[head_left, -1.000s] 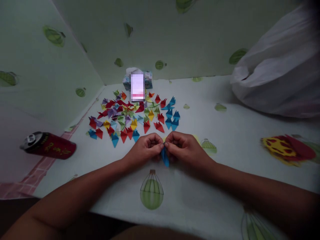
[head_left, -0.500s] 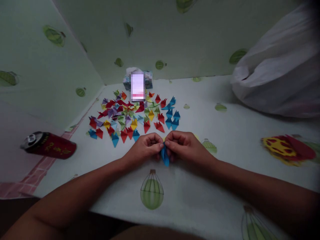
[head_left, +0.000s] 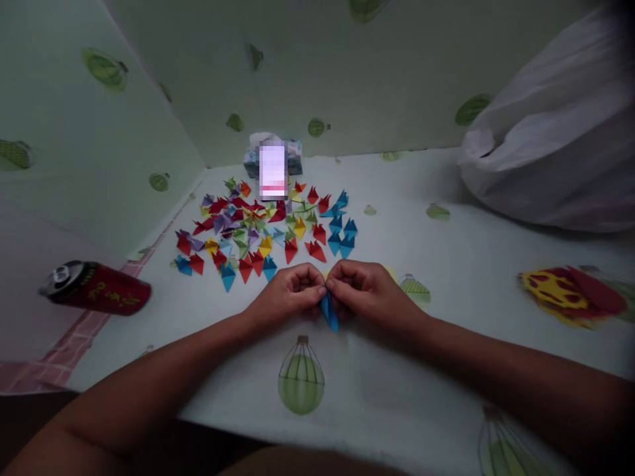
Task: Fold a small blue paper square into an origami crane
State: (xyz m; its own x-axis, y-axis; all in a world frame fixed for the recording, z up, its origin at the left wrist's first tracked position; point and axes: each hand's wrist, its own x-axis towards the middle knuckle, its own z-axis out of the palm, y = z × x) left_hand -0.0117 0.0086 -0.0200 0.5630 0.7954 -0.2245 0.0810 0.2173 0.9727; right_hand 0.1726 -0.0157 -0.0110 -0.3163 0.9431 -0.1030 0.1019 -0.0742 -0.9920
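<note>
Between my two hands is a small piece of folded blue paper (head_left: pixel 329 313), its pointed end hanging down. My left hand (head_left: pixel 296 291) pinches its upper part between thumb and forefinger. From the other side my right hand (head_left: pixel 361 285) pinches the same paper, the fingertips of both hands nearly touching. The top of the paper is hidden by the fingers. Just beyond the hands lie many small folded paper cranes (head_left: pixel 247 269) in red, blue, green, yellow and purple.
A red drink can (head_left: pixel 102 287) stands at the left. At the back, a blurred lit phone (head_left: pixel 272 170) leans on a tissue box (head_left: pixel 295 158). A white plastic bag (head_left: pixel 550 158) bulges at the right, with red and yellow paper pieces (head_left: pixel 570 294) in front of it on the table (head_left: pixel 377 383).
The blue paper's lower tip has swung slightly to the right. Both hands keep almost the same place and pinch.
</note>
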